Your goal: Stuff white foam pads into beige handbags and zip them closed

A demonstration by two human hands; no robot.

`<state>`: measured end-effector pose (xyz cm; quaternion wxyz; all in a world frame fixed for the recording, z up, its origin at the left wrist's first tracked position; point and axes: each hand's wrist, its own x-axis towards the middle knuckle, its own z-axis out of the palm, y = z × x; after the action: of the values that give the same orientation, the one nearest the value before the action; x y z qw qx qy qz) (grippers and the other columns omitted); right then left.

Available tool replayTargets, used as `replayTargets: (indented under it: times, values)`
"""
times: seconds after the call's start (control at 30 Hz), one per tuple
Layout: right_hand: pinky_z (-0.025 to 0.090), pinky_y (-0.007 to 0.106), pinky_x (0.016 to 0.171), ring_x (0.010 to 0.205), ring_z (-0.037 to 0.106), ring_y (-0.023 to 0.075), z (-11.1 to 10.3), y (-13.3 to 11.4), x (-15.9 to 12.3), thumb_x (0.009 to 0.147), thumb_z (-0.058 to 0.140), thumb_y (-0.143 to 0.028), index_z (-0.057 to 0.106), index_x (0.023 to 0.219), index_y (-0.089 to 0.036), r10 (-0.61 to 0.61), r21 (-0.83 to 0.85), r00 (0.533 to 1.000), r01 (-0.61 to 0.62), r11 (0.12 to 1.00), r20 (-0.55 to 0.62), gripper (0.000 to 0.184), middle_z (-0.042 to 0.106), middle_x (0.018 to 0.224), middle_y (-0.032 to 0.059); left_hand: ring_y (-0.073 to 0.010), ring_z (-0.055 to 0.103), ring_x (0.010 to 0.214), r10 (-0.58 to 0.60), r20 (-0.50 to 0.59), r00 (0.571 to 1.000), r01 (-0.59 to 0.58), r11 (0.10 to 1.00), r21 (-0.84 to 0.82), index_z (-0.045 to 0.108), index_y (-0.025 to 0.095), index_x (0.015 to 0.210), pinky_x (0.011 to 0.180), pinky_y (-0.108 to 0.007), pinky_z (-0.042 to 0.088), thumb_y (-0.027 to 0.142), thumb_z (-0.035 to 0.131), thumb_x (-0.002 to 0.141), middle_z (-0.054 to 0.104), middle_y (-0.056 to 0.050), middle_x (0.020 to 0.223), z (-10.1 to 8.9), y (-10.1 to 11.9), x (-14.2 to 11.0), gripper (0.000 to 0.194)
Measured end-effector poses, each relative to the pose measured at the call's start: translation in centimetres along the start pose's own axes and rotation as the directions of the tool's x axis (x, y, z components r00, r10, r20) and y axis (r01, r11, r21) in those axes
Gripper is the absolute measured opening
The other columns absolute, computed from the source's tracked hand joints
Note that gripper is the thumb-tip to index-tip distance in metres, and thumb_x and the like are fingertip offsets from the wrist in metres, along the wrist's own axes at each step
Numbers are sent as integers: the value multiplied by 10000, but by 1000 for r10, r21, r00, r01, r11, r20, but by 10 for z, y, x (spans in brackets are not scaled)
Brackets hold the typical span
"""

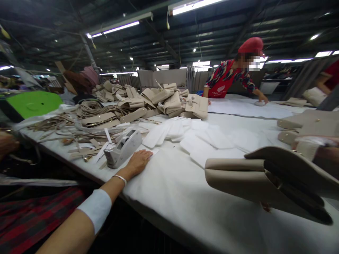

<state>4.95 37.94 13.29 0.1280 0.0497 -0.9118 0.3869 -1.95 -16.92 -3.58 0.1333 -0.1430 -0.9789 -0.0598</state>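
The person's left arm (106, 204) reaches up from the lower left of the frame, a pale blue band around the forearm and a thin silvery bracelet at the wrist. The left hand (139, 162) lies palm down near the centre, its fingers extended and only slightly apart, the tips on a white sheet (155, 152) on the bench (169, 190). It holds nothing visible; just beside it stands a grey tape dispenser (124, 148).

The right hand cannot be made out clearly: skin shows at the right edge of the frame, partly behind a bag, but whose it is and how its fingers stand cannot be told.

That bag (238, 176), at the lower right, is smooth taupe with rounded edges. It lies tilted, its flap lifted and a dark opening showing between the panels.

More white sheets (212, 137) overlap across the middle, below a heap of beige bags (169, 100). Coiled straps (91, 108) lie at the left of the heap. At the upper right, a co-worker (225, 77) in a red cap leans over white material.
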Motion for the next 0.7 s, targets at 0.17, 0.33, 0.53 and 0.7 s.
replayTargets:
  times: [0.17, 0.33, 0.53, 0.7]
  values:
    - [346, 257, 380, 414, 473, 117, 15, -52, -6, 767, 569, -528, 560, 530, -196, 119, 115, 962, -150, 982, 245, 408, 576, 517, 71, -274, 563, 1050, -4, -272, 962, -18, 997, -79, 642, 117, 1009, 940, -460, 424, 205, 474, 864, 660, -145, 1055, -27, 65, 31, 238]
    - [256, 190, 342, 386, 450, 85, 39, -84, 7, 799, 501, -349, 539, 582, -158, 85, 102, 854, -159, 982, 513, 291, 588, 521, 49, -199, 594, 984, 264, -761, 592, -597, 778, -195, 584, 184, 1053, 887, -381, 482, 87, 580, 788, 667, -64, 1013, -89, 179, -15, 282]
    - [314, 195, 396, 430, 431, 82, 73, -80, 16, 750, 547, -334, 561, 623, -155, 112, 159, 733, -291, 944, 671, 220, 524, 518, -4, -222, 572, 948, 490, -625, 608, -701, 701, -133, 604, 136, 1037, 804, -380, 481, 83, 551, 783, 630, -127, 1057, -87, 235, -50, 264]
    - [353, 205, 461, 497, 444, 90, 111, -72, 6, 749, 549, -303, 613, 662, -156, 46, 171, 729, -221, 960, 682, 182, 544, 583, -8, -248, 563, 934, 571, -500, 652, -643, 765, 35, 618, 184, 1062, 775, -404, 451, 197, 520, 845, 630, -104, 1007, -70, 245, -44, 239]
